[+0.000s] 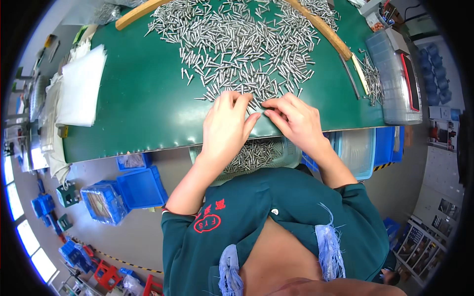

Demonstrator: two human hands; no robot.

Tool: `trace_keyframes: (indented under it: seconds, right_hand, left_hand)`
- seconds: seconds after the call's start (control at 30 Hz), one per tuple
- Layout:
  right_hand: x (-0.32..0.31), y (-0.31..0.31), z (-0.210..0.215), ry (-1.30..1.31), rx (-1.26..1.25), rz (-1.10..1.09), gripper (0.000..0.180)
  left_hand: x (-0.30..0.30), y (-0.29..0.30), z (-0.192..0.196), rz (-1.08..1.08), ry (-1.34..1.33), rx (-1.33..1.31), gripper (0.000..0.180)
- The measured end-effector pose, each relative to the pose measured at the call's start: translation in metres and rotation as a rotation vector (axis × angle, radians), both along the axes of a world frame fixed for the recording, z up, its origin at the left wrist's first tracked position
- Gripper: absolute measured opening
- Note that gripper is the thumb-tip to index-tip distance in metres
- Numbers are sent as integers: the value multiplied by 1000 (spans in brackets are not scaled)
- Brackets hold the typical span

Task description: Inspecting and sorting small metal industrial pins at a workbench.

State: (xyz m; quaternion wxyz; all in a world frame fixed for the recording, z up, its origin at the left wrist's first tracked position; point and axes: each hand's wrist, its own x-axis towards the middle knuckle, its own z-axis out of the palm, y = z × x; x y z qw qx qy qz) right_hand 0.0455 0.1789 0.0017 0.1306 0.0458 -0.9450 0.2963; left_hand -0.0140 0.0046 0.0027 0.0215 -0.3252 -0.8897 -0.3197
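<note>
A wide heap of small silver screw-like metal pieces (242, 49) covers the middle of the green tabletop (148, 118). At its near edge my left hand (226, 123) rests with fingers curved down among the pieces, thumb apart from the index finger. A few loose pieces lie between the two hands. Just to the right, my right hand (298, 121) has thumb and index finger drawn close together; whatever they hold is too small to make out. Below the table edge, a pale green basket (292, 157) contains many similar pieces (254, 155).
Wooden bars (326, 32) flank the heap. White sheets (81, 89) lie at the left. On the right are a smaller pile of longer metal pieces (371, 79) and a clear plastic box (395, 84). Blue bins (143, 187) stand on the floor at left.
</note>
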Motion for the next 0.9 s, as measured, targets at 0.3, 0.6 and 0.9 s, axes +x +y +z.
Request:
trace_keyframes:
  seconds: [0.3,0.6,0.9]
  right_hand:
    - [-3,0,0,-44,-88,-16,12]
    - [-3,0,-3,73,4,108,13]
    - [-6,-9,-3,110,-16,155,17]
  left_hand:
    - [-6,-13,-2,-91,-53,2,21]
    - [1,-23,-8,-29,-4,143,19]
    - [3,-27,-7,-92,24,80,21]
